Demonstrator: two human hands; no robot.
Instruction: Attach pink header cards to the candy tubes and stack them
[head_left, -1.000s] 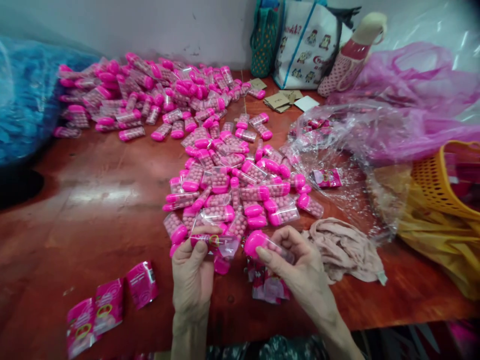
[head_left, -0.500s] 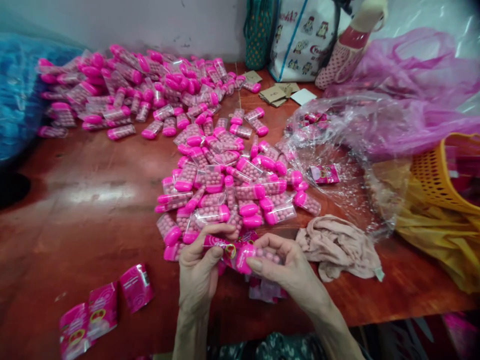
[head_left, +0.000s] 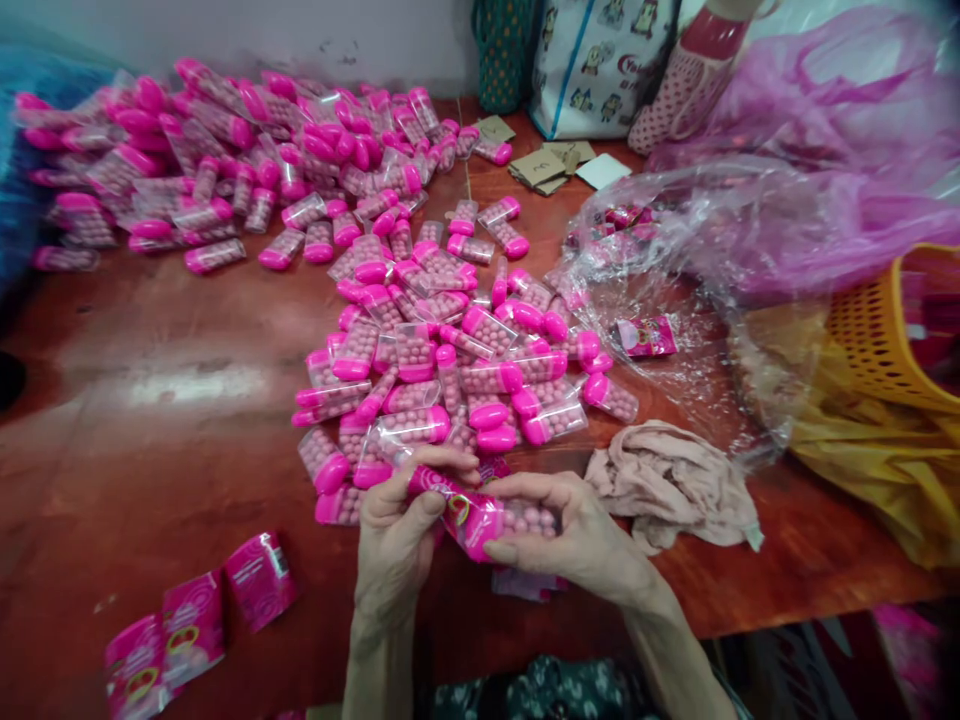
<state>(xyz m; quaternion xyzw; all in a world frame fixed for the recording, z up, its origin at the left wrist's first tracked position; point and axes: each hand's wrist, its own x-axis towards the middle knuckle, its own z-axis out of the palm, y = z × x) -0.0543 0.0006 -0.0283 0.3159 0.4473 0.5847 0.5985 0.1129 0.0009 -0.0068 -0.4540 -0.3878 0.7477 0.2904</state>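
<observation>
My left hand [head_left: 397, 540] pinches the end of a printed pink plastic sleeve [head_left: 469, 515] between thumb and fingers. Opposite it, my right hand [head_left: 577, 535] grips a clear container of pink beads [head_left: 529, 520], whose capped end sits inside the sleeve. The beads still show through the bare clear end, near my right fingers. Just beyond my hands lies a heap of similar bead containers [head_left: 487, 378] with pink caps. Below my right hand, more printed sleeves [head_left: 525, 583] are partly hidden. Several finished-looking pink wrapped packs [head_left: 193, 622] lie at the lower left.
A larger pile of containers [head_left: 217, 150] spreads along the wall. To the right are a crumpled beige cloth [head_left: 671, 480], clear plastic wrap [head_left: 705, 330] with pink sleeves, and a yellow basket [head_left: 874, 320]. Cardboard pieces [head_left: 540, 168] and a patterned bag [head_left: 600, 70] stand at the back.
The sleeve has slid further over the capped end of the container, covering the cap. My right fingers have shifted their grip slightly. The view has moved a little.
</observation>
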